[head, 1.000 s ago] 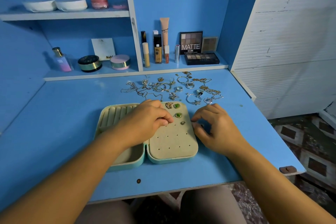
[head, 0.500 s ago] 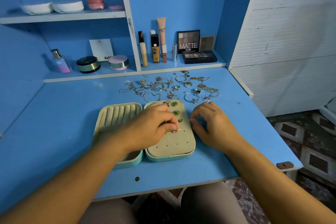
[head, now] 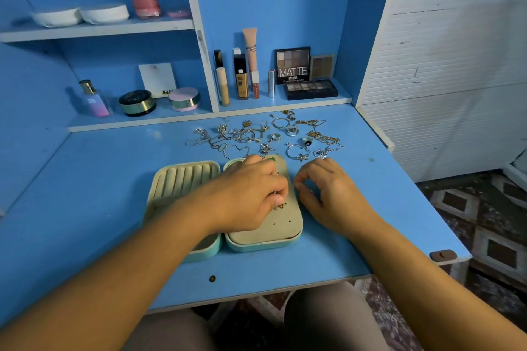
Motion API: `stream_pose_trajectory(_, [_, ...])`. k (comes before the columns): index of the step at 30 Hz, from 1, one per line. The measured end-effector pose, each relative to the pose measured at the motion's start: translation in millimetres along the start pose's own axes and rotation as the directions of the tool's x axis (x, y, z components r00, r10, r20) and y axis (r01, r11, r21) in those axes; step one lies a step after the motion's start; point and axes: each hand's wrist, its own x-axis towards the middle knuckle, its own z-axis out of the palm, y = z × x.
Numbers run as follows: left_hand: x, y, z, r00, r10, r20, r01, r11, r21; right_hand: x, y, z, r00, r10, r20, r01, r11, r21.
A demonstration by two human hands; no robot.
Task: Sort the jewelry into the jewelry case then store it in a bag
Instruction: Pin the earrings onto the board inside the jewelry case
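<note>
The left hand (head: 251, 194) lay over the beige perforated earring pad (head: 285, 226) in the right half of the mint-green hinged jewelry case (head: 205, 253). Its fingers (head: 271, 202) were curled narrow, pinching a small gold-toned earring (head: 281, 206) against the pad. The nearest free holes lay at 6 o'clock from the fingertips, and two showed clearly. As judged, seating the earring called for a short push straight down into the pad. The pad's long axis ran from 12 to 6 o'clock.

The right hand (head: 333, 194) sat at 3 o'clock of the pad, just beside its rim, over the blue painted table (head: 99, 179). Its thumb and forefinger were curled close together, and whether they held anything could not be told. The left hand was the nearer to the work.

At 12 o'clock of the case, near its far edge, lay the heap of loose silver and gold rings, chains and hoops (head: 271, 137) — unsorted. The left forearm partly covered the beige ring-roll tray (head: 185, 177) at 9 o'clock. Open table lay at 3 and 6 o'clock — the front edge was near.
</note>
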Motion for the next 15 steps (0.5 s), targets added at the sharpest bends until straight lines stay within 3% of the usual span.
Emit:
stream_pose_trajectory(9, [5.0, 5.7, -2.9, 0.991, -0.114, 0.070, 0.115, 0.993, -0.005, -1.1, 1.9, 4.2, 0.999, 0.023, 0.025, -0.023, 1.000, -0.003])
stream_pose_trajectory(15, [4.3, 7.6, -2.5, 0.979, -0.199, 0.037, 0.201, 0.979, -0.038, -0.3, 0.3, 3.0, 0.999, 0.030, 0.023, -0.029, 1.000, -0.008])
